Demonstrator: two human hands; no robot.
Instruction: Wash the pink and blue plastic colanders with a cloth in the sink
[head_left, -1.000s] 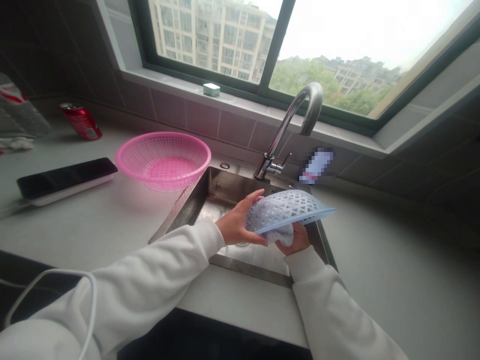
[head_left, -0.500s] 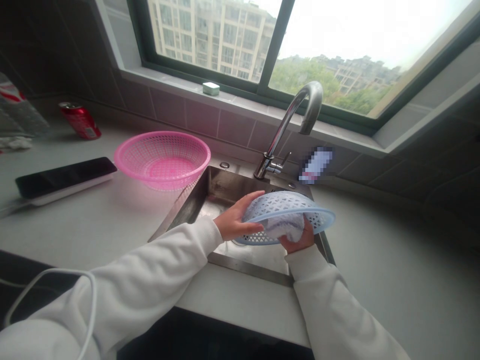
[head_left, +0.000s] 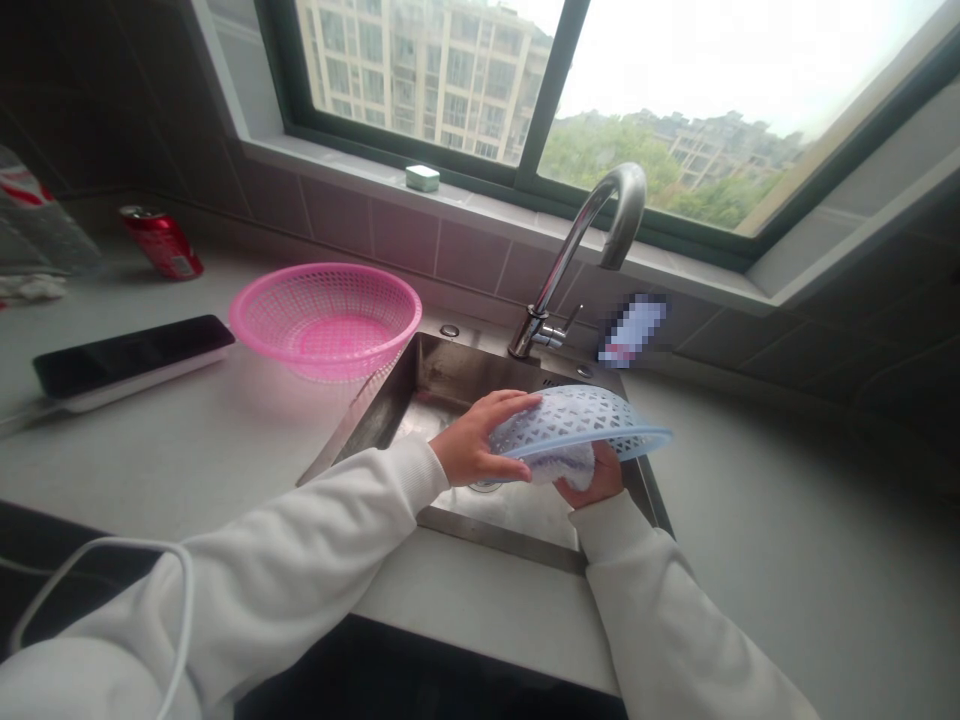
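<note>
Left hand (head_left: 476, 445) clamps the rim of the pale blue lattice-plastic colander (head_left: 581, 415), fingers over its domed outside, thumb beneath. Right hand (head_left: 596, 482) is closed on a fluffy white cloth (head_left: 564, 463), pressed against the colander's underside. The colander is held inverted and tilted above the stainless-steel sink (head_left: 439, 385). A round pink mesh basket (head_left: 326, 320) sits on the smooth counter (head_left: 187, 430) beside the sink. A curved chrome tap (head_left: 600, 225) stands behind the sink.

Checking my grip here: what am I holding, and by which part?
Left hand grips the blue basket by its left rim; right hand holds a white cloth bunched beneath it.
</note>
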